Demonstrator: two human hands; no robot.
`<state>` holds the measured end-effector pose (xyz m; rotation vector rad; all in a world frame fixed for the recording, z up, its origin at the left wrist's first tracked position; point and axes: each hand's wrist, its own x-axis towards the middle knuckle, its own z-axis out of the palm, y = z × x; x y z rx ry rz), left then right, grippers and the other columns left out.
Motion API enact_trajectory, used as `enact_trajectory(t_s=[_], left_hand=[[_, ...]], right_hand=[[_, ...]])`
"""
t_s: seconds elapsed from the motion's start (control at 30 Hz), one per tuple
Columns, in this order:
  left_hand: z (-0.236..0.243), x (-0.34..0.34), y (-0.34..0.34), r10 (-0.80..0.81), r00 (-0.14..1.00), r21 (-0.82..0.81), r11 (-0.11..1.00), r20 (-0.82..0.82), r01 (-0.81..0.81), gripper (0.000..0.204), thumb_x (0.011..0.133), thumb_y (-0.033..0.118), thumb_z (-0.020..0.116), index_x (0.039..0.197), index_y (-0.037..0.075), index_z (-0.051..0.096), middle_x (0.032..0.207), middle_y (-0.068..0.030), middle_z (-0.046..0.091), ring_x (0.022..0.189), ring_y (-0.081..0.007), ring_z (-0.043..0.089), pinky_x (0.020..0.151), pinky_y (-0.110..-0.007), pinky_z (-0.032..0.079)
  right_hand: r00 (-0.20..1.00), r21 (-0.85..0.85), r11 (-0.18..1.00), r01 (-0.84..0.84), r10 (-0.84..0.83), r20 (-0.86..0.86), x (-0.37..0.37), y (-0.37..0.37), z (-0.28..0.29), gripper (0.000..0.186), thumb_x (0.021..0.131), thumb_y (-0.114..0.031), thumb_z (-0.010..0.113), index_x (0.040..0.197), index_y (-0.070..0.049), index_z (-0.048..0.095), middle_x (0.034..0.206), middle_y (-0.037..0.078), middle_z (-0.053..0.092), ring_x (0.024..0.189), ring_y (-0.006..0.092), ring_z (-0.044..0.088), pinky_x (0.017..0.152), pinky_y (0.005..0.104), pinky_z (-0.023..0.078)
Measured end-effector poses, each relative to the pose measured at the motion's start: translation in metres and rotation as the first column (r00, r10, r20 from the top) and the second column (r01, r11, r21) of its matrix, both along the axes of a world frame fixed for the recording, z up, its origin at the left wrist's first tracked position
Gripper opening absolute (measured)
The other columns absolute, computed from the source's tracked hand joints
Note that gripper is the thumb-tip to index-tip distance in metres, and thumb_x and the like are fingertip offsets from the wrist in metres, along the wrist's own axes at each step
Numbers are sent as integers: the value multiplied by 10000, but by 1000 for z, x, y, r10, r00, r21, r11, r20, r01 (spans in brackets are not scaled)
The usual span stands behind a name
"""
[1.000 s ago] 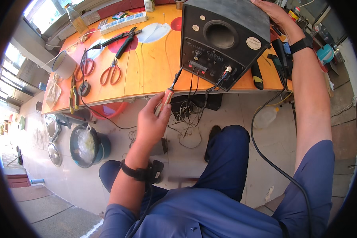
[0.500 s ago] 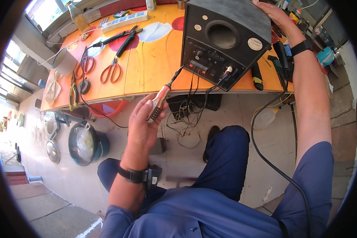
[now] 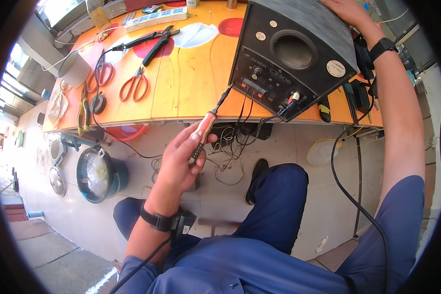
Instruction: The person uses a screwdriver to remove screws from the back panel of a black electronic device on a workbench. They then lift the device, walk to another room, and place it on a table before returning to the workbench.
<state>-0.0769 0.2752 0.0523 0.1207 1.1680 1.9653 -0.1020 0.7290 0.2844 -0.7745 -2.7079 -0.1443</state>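
A black speaker box stands at the bench's near edge, its rear panel with round port, knobs, terminals and plugged-in cables facing me. My left hand is closed around a screwdriver with a red and pale handle and a dark shaft. The tip is up at the speaker's lower left corner; whether it touches a screw is too small to tell. My right hand grips the speaker's top at the far right edge, its fingers partly cut off by the frame.
On the orange bench lie red-handled scissors, wire strippers, yellow-black pliers, black tape and a power strip. A white cup stands left. Below are loose cables and a bucket.
The view has shifted, so the bench sits lower and the speaker further right. The screwdriver's tip stays by the speaker's lower left corner, and both hands keep their holds.
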Motion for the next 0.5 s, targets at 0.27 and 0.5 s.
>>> enact_trajectory(t_s=[0.27, 0.5], left_hand=[[-6, 2, 4, 26, 972, -155, 986, -232, -63, 500, 1003, 141, 620, 1466, 8, 487, 1058, -84, 698, 601, -43, 508, 527, -179, 406], [3, 9, 5, -22, 851, -307, 937, -524, -165, 476, 978, 126, 653, 1423, 8, 533, 1049, -90, 703, 658, -78, 560, 588, -224, 470]], right_hand=[[993, -78, 990, -115, 114, -20, -10, 39, -16, 656, 975, -626, 520, 1011, -12, 748, 943, 242, 737, 869, 369, 716, 768, 452, 523], [992, 8, 992, -125, 125, -12, -11, 37, -17, 625, 981, -607, 507, 1009, -35, 758, 950, 240, 734, 895, 407, 713, 785, 461, 529]])
